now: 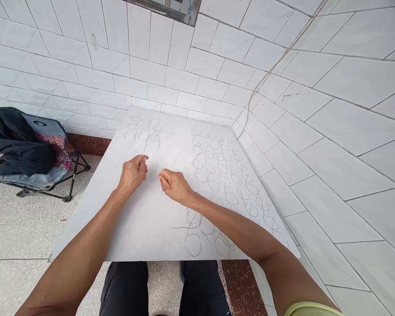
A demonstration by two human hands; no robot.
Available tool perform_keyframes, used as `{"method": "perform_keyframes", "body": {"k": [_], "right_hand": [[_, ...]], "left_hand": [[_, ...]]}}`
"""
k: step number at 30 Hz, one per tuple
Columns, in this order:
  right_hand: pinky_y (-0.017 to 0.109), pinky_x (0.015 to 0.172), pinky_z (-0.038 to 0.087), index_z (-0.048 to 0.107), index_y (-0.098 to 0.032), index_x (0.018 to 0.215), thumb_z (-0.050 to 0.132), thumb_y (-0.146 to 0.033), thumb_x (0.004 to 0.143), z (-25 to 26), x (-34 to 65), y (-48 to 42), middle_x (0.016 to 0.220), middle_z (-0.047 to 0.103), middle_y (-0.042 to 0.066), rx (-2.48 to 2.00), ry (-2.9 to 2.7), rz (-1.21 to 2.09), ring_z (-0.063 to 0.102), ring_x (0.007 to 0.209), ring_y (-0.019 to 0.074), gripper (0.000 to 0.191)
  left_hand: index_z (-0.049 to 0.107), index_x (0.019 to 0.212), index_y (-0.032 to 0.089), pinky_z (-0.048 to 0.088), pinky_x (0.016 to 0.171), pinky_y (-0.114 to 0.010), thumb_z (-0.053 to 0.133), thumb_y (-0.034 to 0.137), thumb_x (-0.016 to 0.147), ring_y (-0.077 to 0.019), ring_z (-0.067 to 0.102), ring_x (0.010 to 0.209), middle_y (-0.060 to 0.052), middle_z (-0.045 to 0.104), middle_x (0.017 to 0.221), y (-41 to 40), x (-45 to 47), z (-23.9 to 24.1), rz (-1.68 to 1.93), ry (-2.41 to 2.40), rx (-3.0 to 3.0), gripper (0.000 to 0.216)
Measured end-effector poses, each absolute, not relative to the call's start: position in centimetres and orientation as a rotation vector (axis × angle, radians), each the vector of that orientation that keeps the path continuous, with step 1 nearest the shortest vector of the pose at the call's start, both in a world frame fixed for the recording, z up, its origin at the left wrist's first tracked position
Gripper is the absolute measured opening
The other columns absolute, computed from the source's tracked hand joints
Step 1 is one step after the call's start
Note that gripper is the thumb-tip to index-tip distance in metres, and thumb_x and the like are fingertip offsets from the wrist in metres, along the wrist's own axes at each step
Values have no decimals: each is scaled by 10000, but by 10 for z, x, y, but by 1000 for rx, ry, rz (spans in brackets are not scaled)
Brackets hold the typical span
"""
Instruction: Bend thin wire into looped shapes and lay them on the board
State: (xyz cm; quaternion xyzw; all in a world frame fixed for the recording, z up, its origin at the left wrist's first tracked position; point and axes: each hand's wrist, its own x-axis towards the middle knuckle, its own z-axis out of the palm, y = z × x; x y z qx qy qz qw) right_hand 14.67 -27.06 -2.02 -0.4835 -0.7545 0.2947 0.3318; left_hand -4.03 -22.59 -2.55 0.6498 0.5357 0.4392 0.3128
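Observation:
A thin wire loop (151,164) is held between my two hands above a white board (141,219). My left hand (132,173) is closed, pinching the loop's left side with thumb and fingers. My right hand (174,185) is closed too, pinching the wire's free end near the loop. Several finished wire loops (220,169) lie in rows on the board's right half. A smaller group of loops (144,129) lies at the far left of the board. More loose wire loops (197,232) lie near the board's front edge under my right forearm.
The board sits in a corner of white tiled walls (316,131). A cable (270,70) runs down the right wall. At the left stands a folding chair (49,175) piled with dark clothes and jeans. My dark-trousered legs (164,289) show below the board.

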Motion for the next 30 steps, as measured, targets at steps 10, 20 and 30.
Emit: {"method": "perform_keyframes", "body": {"k": [10,20,30], "right_hand": [[234,503,427,583,-225,823,468,-283,993,-16,151,-271,615,635,-40,-1403,-1884,919,567,483,112,213],[229,492,453,590,-205,827,498,-192,954,-4,136,-232,629,686,-12,-1444,-1730,959,630,480,122,157],[241,434,464,560,-175,856,609,-139,928,-10,28,-156,646,700,66,-1420,-1247,1416,667,480,172,94]], "left_hand": [[692,1093,214,467,509,-284,397,444,1023,-147,576,492,-18,653,706,-229,-41,-21,1156,1435,1754,381],[604,1095,189,489,620,-351,350,444,1040,-234,637,622,-77,684,743,-204,-65,-39,1335,1816,1437,364],[538,1145,195,498,857,-391,331,504,1040,-281,681,896,-90,684,850,-189,-89,-45,1575,2010,1220,386]]}}
